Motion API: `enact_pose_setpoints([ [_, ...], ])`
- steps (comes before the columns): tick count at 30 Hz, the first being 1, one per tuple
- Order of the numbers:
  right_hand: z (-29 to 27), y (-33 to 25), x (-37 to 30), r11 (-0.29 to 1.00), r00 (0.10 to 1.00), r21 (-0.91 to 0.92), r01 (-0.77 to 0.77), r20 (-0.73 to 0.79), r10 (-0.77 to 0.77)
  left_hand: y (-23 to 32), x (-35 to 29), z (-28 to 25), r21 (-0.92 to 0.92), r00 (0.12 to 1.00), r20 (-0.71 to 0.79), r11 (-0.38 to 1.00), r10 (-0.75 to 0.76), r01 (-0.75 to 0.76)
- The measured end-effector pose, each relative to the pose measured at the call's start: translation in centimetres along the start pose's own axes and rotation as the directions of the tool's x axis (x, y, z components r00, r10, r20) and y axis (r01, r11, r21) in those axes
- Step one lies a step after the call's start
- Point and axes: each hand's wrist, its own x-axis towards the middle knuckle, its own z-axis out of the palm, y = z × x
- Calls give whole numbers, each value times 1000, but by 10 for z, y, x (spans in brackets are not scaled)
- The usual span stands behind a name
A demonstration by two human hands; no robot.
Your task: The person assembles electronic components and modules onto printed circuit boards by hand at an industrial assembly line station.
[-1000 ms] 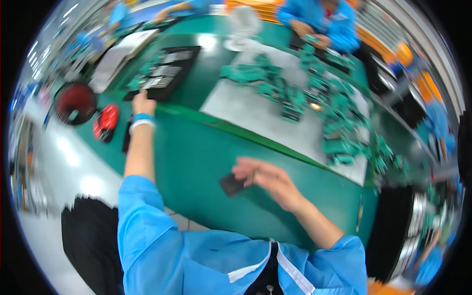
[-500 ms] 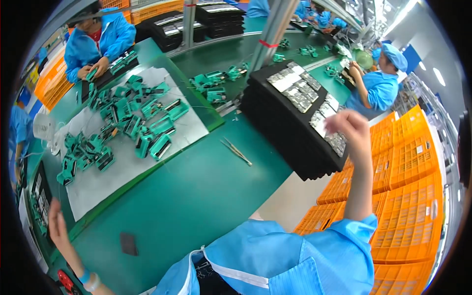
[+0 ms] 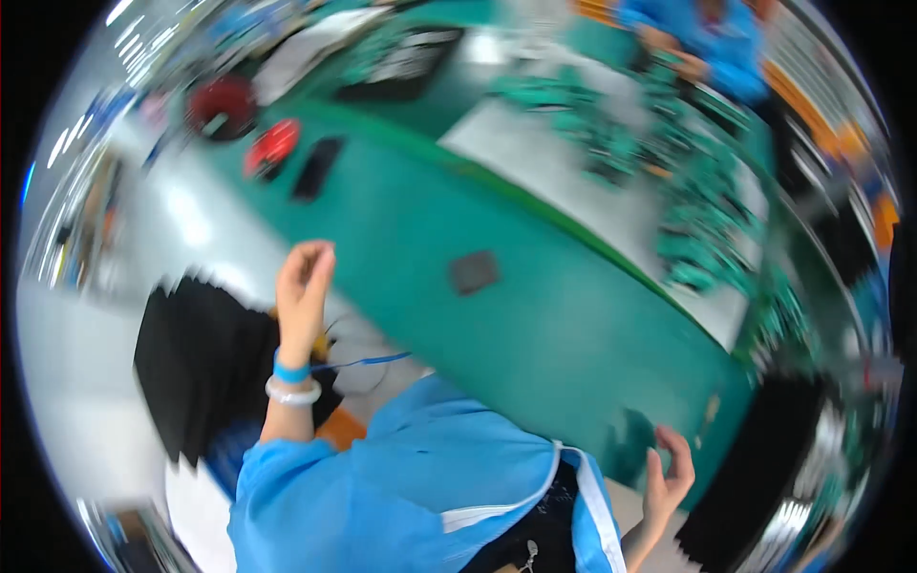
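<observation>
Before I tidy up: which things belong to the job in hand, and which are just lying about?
Likely the job's:
- green parts
- left stack, beside left hand
- right stack, near right hand

Probably lying about:
- red object
- black slab
- dark pad (unsure)

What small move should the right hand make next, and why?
Probably a short reach rightward to the black stack: the right hand is half-open, with nothing plainly visible in it despite the blur, and the stack, where silvery pieces show, stands close by.
</observation>
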Motion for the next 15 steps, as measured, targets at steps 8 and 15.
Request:
enact_pose_setpoints([
  [8,124,-29,95,990,967,135,-50,256,14,-55,-58,-265,89,240,-966,995,97,-43],
  [15,163,-47,128,975,953,220,-33,301,-36,-26,-121,-326,373,30,-920,854,390,362],
])
